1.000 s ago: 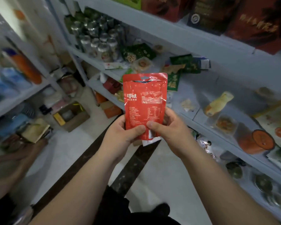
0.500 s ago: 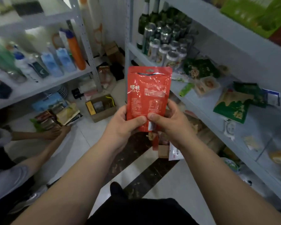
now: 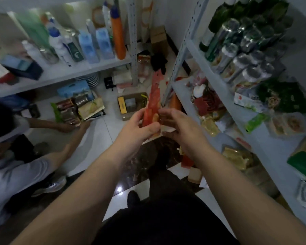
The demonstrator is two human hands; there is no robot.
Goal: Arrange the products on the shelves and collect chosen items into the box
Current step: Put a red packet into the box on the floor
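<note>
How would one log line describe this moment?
left hand: grips red packet, edge-on to camera | right hand: fingers loose beside packet | box: open on floor beyond | stage: packet not yet boxed

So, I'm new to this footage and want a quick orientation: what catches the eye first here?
A red pouch, held edge-on at centre by the left hand, with the right hand at its side. Beyond it, an open box sits on the floor; silver cans crowd the right shelf, and a person crouches at left.
</note>
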